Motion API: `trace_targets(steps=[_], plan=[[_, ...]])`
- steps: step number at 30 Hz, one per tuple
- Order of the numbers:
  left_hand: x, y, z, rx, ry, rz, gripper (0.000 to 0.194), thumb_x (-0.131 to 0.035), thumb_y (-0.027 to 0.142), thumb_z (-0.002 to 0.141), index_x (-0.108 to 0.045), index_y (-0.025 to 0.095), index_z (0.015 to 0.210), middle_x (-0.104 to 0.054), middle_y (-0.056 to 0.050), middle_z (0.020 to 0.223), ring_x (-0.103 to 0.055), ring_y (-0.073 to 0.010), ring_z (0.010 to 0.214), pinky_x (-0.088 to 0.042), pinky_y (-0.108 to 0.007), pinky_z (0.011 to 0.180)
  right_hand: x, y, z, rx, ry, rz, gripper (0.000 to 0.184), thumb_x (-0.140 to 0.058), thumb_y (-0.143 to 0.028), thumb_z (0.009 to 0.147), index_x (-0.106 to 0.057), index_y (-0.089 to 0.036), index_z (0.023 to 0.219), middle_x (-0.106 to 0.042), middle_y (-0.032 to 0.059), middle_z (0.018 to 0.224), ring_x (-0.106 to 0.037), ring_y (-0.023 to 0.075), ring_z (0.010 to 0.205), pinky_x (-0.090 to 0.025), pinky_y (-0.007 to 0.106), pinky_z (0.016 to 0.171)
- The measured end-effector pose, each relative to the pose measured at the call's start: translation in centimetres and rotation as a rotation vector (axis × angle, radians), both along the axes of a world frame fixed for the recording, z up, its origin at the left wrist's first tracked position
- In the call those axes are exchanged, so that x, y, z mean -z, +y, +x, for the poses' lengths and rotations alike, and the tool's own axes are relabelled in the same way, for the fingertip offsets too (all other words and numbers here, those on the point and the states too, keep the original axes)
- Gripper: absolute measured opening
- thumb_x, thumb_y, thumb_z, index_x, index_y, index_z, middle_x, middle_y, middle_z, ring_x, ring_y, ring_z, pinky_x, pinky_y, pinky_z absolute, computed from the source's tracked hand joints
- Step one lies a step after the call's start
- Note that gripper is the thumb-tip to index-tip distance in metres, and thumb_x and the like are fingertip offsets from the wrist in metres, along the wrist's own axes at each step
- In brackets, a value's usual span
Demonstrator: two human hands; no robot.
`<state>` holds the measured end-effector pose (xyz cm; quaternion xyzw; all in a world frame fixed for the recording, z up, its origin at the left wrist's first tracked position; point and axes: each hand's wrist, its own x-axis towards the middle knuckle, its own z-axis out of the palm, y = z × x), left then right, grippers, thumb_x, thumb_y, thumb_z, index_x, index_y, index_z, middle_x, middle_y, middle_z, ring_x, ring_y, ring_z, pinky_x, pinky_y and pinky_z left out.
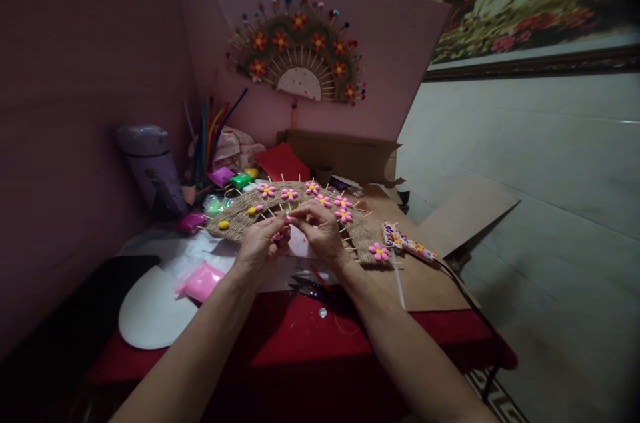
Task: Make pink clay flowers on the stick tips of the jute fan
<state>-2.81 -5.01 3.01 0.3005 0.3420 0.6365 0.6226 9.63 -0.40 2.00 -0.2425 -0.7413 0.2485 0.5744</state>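
My left hand point(263, 241) and my right hand point(320, 231) meet over a fan point(245, 216) wrapped in brown twine, with thin sticks poking out around it. Both hands are closed, fingertips pinching a small bit of pink clay point(289, 218) between them. More pink shows among my left fingers. Pink clay flowers with yellow centres, such as one flower point(379, 252) at the right end, sit on the fan. Toward its left lies a yellow oval point(223, 225), and near it another yellow piece point(255, 210) has a pink petal beside it. My hands hide the fan's middle.
A pink clay packet point(201, 282) and a white half-round board point(155, 310) lie at left. Dark scissors point(310, 288) rest below my hands. A patterned glue gun point(410, 245) with a cord lies right. Behind stand a purple bottle point(155, 173) and a finished-looking fan point(300, 36) on the pink panel.
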Motion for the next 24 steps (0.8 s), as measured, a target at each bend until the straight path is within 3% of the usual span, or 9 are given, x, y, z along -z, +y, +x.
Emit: trace_targets(steps=[14, 24], plan=[[-0.04, -0.03, -0.02, 0.008, 0.019, 0.018, 0.022, -0.078, 0.021, 0.055, -0.064, 0.009, 0.067, -0.052, 0.001, 0.054, -0.045, -0.0058, 0.048, -0.033, -0.015, 0.042, 0.06, 0.07, 0.04, -0.004, 0.013, -0.006, 0.003, -0.067, -0.022, 0.076, -0.068, -0.022, 0.079, -0.061, 0.0009, 0.079, -0.055, 0.0135, 0.076, -0.042, 0.025, 0.060], [-0.04, -0.07, -0.04, 0.024, -0.015, 0.028, 0.017, -0.074, 0.018, 0.061, -0.063, 0.009, 0.070, -0.052, 0.001, 0.057, -0.044, -0.0049, 0.048, -0.034, -0.014, 0.042, 0.01, 0.03, 0.06, -0.007, 0.009, -0.006, 0.003, -0.067, -0.024, 0.076, -0.067, -0.022, 0.078, -0.061, 0.0008, 0.078, -0.056, 0.0136, 0.075, -0.042, 0.026, 0.061]])
